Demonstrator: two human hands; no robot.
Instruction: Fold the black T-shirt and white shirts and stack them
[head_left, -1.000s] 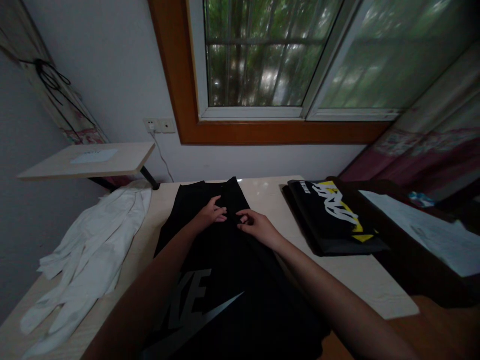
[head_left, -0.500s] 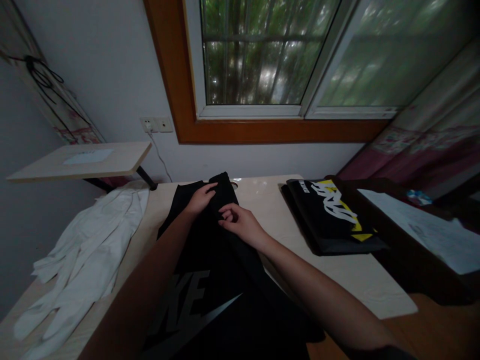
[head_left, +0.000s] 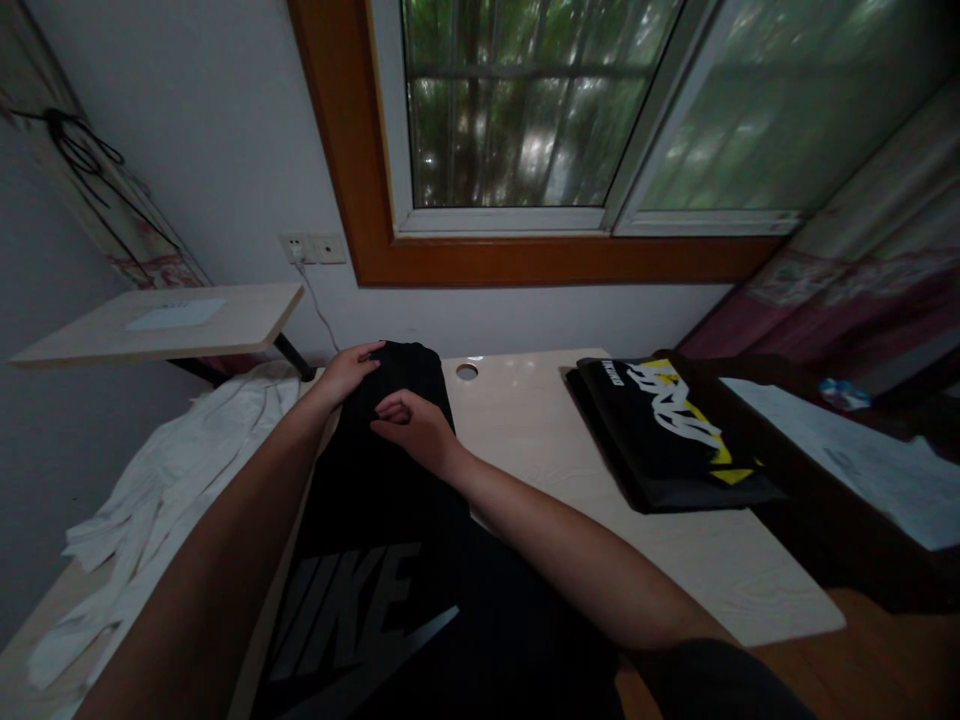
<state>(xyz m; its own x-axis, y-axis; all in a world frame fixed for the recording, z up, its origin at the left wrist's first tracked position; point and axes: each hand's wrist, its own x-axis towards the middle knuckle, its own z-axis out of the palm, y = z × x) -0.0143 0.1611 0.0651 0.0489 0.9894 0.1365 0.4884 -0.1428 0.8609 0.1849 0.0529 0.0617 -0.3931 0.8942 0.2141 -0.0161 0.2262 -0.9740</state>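
Note:
A black shirt (head_left: 360,500) with grey NIKE lettering and a swoosh lies lengthwise on the table, its far end narrowed and folded. At its upper left edge, my left hand (head_left: 351,372) rests with fingers stretched out over the cloth and the thumb apart. Lower and to the right, my right hand (head_left: 416,430) lies over the shirt with its fingers curled in against the thumb, closed on the dark cloth. Little detail of the folds shows in the dark fabric.
Folded black clothes (head_left: 660,430) with a white and yellow print lie on the table (head_left: 525,410) to the right. A crumpled white garment (head_left: 172,480) lies at the left, beside a small raised shelf (head_left: 165,320). Behind the shirt is a round cable hole (head_left: 466,372).
Both hands have moved left, and the shirt's far end has shifted left with them, uncovering the cable hole. My right hand's fingers have curled tighter.

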